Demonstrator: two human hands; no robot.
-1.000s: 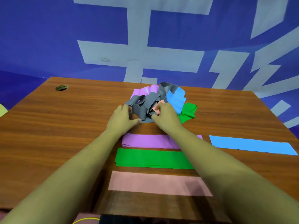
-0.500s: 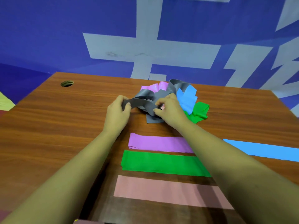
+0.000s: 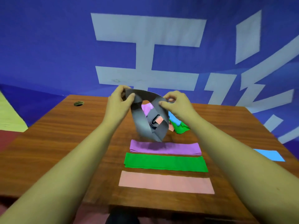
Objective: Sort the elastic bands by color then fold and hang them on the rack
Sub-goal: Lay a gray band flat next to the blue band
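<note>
A grey elastic band (image 3: 145, 126) hangs in a twisted loop above the table. My left hand (image 3: 120, 101) pinches its top left end and my right hand (image 3: 175, 103) pinches its top right end. Its lower fold dangles just above the purple band (image 3: 165, 148). Behind it lies the tangled pile, showing purple (image 3: 146, 108), pink (image 3: 159, 121), blue (image 3: 175, 120) and green (image 3: 182, 128) bands. Flat on the table near me lie the purple band, a green band (image 3: 165, 162) and a pink band (image 3: 166, 182) in a column. A blue band (image 3: 269, 155) lies flat at the right.
The wooden table (image 3: 64, 143) has a cable hole (image 3: 78, 103) at its far left corner. A blue wall with large white characters (image 3: 145, 46) stands right behind the table. No rack is in view.
Both hands have lifted the grey band up out of the pile and spread its top ends apart; it now hangs in the air. The camera view tilted upward.
</note>
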